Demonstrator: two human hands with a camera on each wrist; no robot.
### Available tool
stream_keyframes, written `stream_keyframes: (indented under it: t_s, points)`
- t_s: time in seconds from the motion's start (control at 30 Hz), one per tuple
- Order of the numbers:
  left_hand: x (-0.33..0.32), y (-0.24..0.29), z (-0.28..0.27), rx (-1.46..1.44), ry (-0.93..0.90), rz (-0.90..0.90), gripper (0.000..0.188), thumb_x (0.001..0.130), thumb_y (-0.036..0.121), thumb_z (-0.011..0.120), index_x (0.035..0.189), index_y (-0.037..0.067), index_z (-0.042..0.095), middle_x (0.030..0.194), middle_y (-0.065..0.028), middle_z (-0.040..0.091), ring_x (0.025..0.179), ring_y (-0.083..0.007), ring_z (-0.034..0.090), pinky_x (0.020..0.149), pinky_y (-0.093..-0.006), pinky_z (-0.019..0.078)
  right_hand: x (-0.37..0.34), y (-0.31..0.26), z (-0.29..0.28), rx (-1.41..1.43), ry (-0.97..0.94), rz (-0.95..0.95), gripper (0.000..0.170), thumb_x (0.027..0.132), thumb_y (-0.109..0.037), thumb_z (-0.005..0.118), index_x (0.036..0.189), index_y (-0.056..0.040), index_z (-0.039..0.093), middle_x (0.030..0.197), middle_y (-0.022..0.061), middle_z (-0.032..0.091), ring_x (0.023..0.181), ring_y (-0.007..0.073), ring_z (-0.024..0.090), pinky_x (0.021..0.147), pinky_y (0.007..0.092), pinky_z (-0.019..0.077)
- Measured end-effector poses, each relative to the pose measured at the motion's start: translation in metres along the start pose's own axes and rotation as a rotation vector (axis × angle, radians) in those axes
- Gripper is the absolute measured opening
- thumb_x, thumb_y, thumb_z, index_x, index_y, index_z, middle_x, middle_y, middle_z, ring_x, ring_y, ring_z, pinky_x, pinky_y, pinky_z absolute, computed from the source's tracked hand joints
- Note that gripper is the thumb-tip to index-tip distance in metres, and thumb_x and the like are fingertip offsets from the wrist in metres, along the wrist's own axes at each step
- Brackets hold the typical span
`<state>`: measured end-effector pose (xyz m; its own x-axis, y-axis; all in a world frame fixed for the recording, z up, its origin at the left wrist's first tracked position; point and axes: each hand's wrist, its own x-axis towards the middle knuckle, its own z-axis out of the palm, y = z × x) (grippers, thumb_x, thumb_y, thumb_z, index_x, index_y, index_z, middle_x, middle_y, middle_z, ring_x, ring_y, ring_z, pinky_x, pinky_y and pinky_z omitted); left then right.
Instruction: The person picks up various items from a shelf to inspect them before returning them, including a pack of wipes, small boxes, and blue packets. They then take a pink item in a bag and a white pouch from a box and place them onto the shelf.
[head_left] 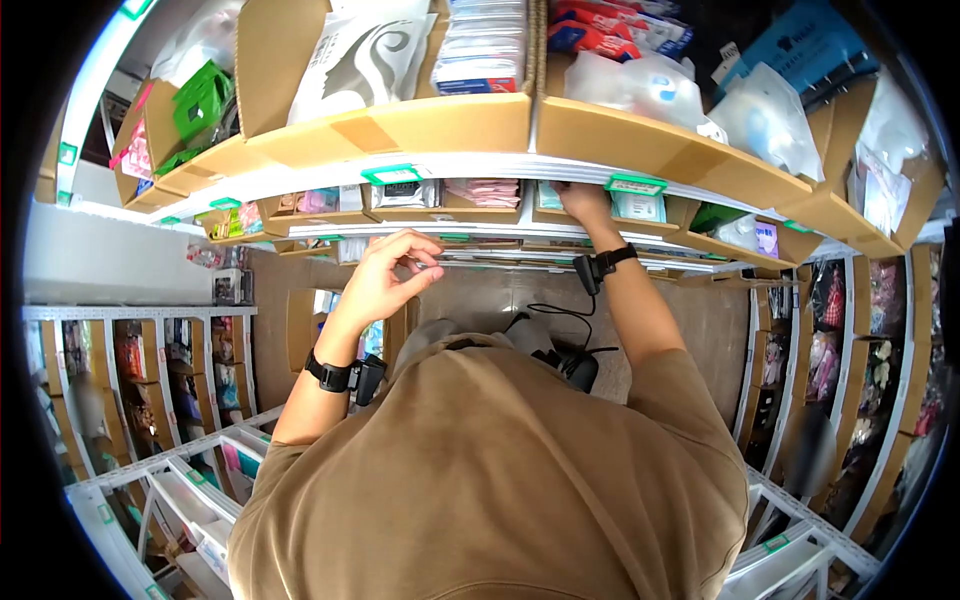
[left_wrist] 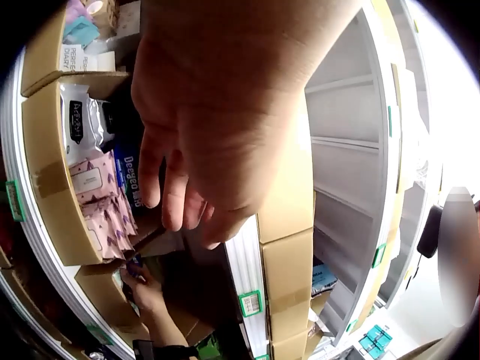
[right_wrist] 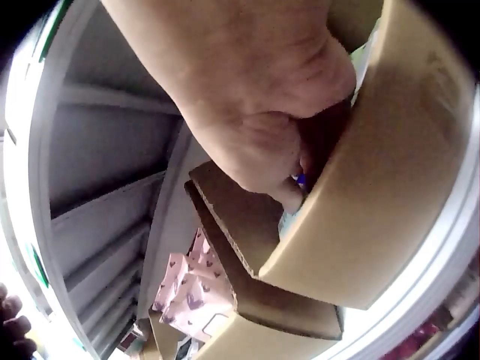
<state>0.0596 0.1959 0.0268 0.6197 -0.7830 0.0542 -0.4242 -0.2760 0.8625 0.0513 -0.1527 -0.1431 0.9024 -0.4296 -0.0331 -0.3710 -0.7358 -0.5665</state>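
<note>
In the head view my right hand [head_left: 585,203] reaches into a cardboard box on the lower shelf, under the overhanging upper shelf. Its fingers are bent, and in the right wrist view the thumb and fingers of the right hand [right_wrist: 262,142] pinch a pale packet [right_wrist: 286,222] with a blue bit, mostly hidden by the box wall. My left hand [head_left: 385,275] hangs in the air before the shelf, fingers loosely curled and holding nothing. Nearest to it is a box with pink patterned packets [left_wrist: 101,199] and a silver-white pouch [left_wrist: 77,124].
Above the hands, the upper shelf's cardboard boxes [head_left: 400,130] hold a white bag [head_left: 365,60], stacked packs [head_left: 482,45] and clear plastic bags [head_left: 640,88]. White shelving [head_left: 150,312] with more boxes stands at both sides and behind. A cable [head_left: 570,312] hangs below the right wrist.
</note>
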Motion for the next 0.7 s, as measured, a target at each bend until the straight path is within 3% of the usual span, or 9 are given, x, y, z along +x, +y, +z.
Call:
stream_keyframes:
  t_s: [0.07, 0.2, 0.23, 0.33, 0.43, 0.53, 0.63, 0.7]
  points:
    - [-0.008, -0.011, -0.007, -0.039, 0.066, -0.032, 0.016, 0.082, 0.003, 0.074, 0.097, 0.002, 0.066, 0.099, -0.0071, 0.067, 0.085, -0.0140, 0.067, 0.071, -0.0256, 0.0537, -0.007, -0.007, -0.001, -0.044, -0.054, 0.104, 0.049, 0.090, -0.037, 0.063, 0.128, -0.0055, 0.057, 0.130, 0.0207, 0.058, 0.120, 0.0376, 0.055, 0.098, 0.0419, 0.0456]
    - [-0.022, -0.031, -0.017, -0.029, 0.076, -0.053, 0.015, 0.085, 0.005, 0.072, 0.099, 0.003, 0.067, 0.091, -0.0042, 0.068, 0.082, -0.0133, 0.066, 0.068, -0.0249, 0.0515, 0.009, 0.037, 0.024, -0.119, -0.113, 0.061, 0.041, 0.089, -0.033, 0.066, 0.118, -0.0044, 0.064, 0.117, 0.0213, 0.065, 0.108, 0.0393, 0.061, 0.093, 0.0449, 0.0484]
    - [-0.027, -0.031, -0.023, -0.037, 0.065, -0.074, 0.016, 0.085, 0.007, 0.072, 0.100, 0.002, 0.067, 0.090, -0.0037, 0.068, 0.080, -0.0120, 0.066, 0.067, -0.0244, 0.0504, -0.011, 0.004, -0.004, -0.024, -0.125, 0.173, 0.037, 0.088, -0.030, 0.066, 0.111, -0.0020, 0.066, 0.112, 0.0212, 0.067, 0.104, 0.0394, 0.063, 0.089, 0.0447, 0.0505]
    - [-0.055, -0.057, -0.047, -0.087, 0.135, -0.155, 0.016, 0.085, 0.007, 0.073, 0.100, 0.003, 0.067, 0.088, -0.0040, 0.069, 0.078, -0.0098, 0.065, 0.066, -0.0244, 0.0501, -0.048, -0.023, 0.017, 0.033, 0.398, -0.228, 0.019, 0.086, -0.017, 0.063, 0.097, -0.0015, 0.064, 0.093, 0.0164, 0.067, 0.087, 0.0385, 0.062, 0.078, 0.0467, 0.0504]
    - [-0.099, -0.099, -0.084, -0.119, 0.261, -0.232, 0.013, 0.088, 0.007, 0.070, 0.099, 0.002, 0.067, 0.081, -0.0014, 0.068, 0.073, -0.0064, 0.061, 0.065, -0.0231, 0.0487, -0.080, -0.111, 0.038, 0.191, 0.235, -0.544, 0.009, 0.084, -0.006, 0.061, 0.092, -0.0024, 0.062, 0.083, 0.0133, 0.063, 0.078, 0.0321, 0.061, 0.071, 0.0410, 0.0509]
    - [-0.153, -0.138, -0.128, -0.154, 0.446, -0.328, 0.011, 0.093, 0.004, 0.063, 0.103, 0.001, 0.065, 0.092, -0.0013, 0.068, 0.082, -0.0073, 0.063, 0.072, -0.0221, 0.0498, -0.099, -0.194, 0.076, 0.329, -0.115, -0.619, 0.010, 0.086, -0.010, 0.064, 0.093, -0.0034, 0.064, 0.081, 0.0121, 0.065, 0.071, 0.0262, 0.065, 0.066, 0.0359, 0.0520]
    - [-0.205, -0.176, -0.169, -0.313, 0.700, -0.296, 0.011, 0.094, 0.011, 0.065, 0.102, 0.003, 0.064, 0.091, -0.0007, 0.068, 0.081, -0.0071, 0.063, 0.070, -0.0215, 0.0484, -0.101, -0.257, 0.117, 0.272, -0.365, -0.708, 0.011, 0.088, -0.011, 0.064, 0.096, -0.0043, 0.065, 0.083, 0.0116, 0.066, 0.073, 0.0255, 0.066, 0.067, 0.0345, 0.0526]
    - [-0.243, -0.221, -0.187, -0.348, 0.857, -0.403, 0.011, 0.096, 0.015, 0.062, 0.100, 0.005, 0.064, 0.089, -0.0003, 0.068, 0.077, -0.0072, 0.062, 0.066, -0.0215, 0.0479, -0.101, -0.294, 0.145, 0.271, -0.470, -0.756, 0.011, 0.088, -0.011, 0.064, 0.097, -0.0045, 0.065, 0.084, 0.0114, 0.067, 0.073, 0.0256, 0.066, 0.067, 0.0342, 0.0526]
